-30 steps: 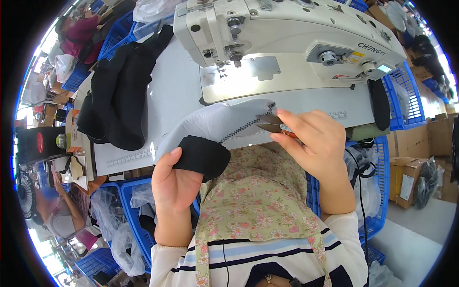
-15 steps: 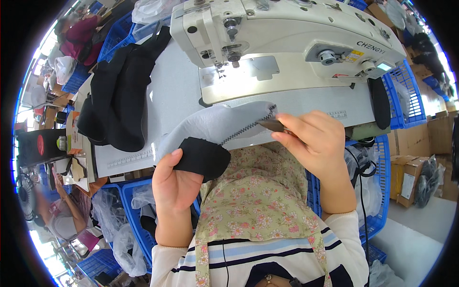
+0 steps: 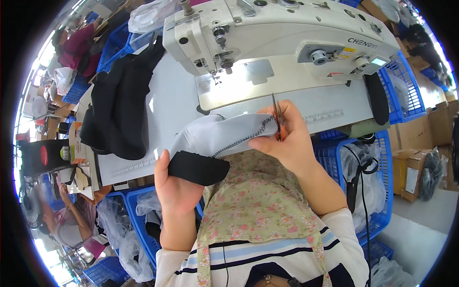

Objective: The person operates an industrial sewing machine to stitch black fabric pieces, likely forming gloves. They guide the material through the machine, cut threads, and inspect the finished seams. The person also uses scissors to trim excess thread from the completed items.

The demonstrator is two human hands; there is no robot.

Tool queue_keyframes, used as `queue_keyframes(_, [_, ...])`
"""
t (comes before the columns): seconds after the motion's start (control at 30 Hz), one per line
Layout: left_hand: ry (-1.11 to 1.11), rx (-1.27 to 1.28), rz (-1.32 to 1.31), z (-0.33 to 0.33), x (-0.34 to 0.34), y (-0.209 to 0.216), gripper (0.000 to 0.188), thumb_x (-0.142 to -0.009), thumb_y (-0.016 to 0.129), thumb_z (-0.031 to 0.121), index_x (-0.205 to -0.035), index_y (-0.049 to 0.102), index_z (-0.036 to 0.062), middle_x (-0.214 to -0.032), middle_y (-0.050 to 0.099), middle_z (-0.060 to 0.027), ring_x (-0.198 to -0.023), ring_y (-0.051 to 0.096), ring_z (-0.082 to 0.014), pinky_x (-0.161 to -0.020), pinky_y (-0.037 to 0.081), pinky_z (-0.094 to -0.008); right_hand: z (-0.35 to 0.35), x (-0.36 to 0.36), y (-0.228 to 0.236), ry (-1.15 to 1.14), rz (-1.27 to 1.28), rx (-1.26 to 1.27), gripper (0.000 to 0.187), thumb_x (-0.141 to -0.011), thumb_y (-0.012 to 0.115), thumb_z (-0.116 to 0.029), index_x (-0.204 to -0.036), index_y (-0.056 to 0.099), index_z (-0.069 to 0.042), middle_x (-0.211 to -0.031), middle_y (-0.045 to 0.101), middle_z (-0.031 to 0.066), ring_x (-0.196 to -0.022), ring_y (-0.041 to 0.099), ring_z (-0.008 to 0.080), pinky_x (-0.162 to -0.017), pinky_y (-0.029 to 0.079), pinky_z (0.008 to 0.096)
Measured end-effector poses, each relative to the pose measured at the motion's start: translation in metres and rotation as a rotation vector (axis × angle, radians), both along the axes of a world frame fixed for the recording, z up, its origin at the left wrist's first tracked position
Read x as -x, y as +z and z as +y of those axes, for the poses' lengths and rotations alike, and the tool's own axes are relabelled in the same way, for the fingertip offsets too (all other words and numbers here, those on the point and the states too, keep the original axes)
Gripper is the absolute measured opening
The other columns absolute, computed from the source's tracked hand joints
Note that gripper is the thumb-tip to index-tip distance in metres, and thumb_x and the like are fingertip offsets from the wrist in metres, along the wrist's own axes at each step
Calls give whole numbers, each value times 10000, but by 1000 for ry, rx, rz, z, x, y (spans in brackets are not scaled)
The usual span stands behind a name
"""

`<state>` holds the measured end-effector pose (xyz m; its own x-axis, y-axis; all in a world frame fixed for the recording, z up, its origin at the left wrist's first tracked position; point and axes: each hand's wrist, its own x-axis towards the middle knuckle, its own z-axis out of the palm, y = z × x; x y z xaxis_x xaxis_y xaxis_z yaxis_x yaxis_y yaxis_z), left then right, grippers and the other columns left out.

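Observation:
A grey fabric piece [image 3: 205,131] with a dark zigzag seam [image 3: 244,137] along its near edge spans the space between my hands. Its black end [image 3: 199,168] lies over the fingers of my left hand [image 3: 179,193], which grips it with the thumb up at its left side. At the far right end of the piece, my right hand [image 3: 294,141] is closed around small scissors [image 3: 281,126] with orange on the handles. Their blades point away from me, beside the fabric's right tip. My right thumb lies against the seam edge; whether it pinches the cloth is unclear.
Beyond the fabric stands a white sewing machine [image 3: 272,38], its lamp lighting the needle plate. Black fabric pieces [image 3: 117,105] are piled on the table's left. Blue crates [image 3: 386,191] with plastic bags flank my lap. A person [image 3: 71,222] sits at far left.
My right hand has turned, so the scissors now point away from me rather than left along the seam. The fabric's right end has dropped slightly nearer; the left hand keeps its grip.

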<state>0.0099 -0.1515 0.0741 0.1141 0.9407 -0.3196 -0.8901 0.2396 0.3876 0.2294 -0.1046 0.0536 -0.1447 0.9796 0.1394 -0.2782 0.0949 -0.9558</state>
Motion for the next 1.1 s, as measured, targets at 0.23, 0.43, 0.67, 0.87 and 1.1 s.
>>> queue_keyframes(0.23, [-73,87,-31,-3,-8,-2,567,-904,441,406,-1311,434,11,-1316,489,-159,-1225,443,-310,-1069,290,-451,6,13,19,88,-272,-750,297,-662,746,-25,-846,515,-58,-911,607,96,-810,607,246,-713,497,331])
queue_keyframes(0.43, [-278,137,147,-26,2,11,679,-662,526,117,-1310,387,-28,-1257,511,-191,-1170,488,-338,-1004,386,-461,3,11,33,119,-349,-800,278,-711,759,-87,-827,511,-39,-893,604,108,-804,607,239,-709,501,323])
queue_keyframes(0.67, [-397,7,255,-32,10,18,710,-613,504,-48,-1311,371,-47,-1189,541,-176,-1094,541,-299,-953,434,-424,0,13,40,-162,-324,-515,239,-694,708,10,-856,546,-57,-734,525,-13,-600,435,57,-518,363,206])
queue_keyframes(0.87, [-353,5,347,-27,7,21,647,-634,455,-52,-1279,411,-60,-1121,576,-183,-999,593,-279,-862,490,-354,3,10,45,-183,-243,-246,261,-744,745,-82,-870,520,-35,-697,504,-38,-599,430,16,-528,357,182])
queue_keyframes(1.1, [-281,237,62,-20,2,19,528,-728,522,23,-1247,459,-50,-1093,607,-169,-954,619,-248,-818,519,-331,9,5,43,-66,-100,-97,344,-732,779,-127,-958,543,-18,-794,582,0,-712,533,56,-628,443,202])
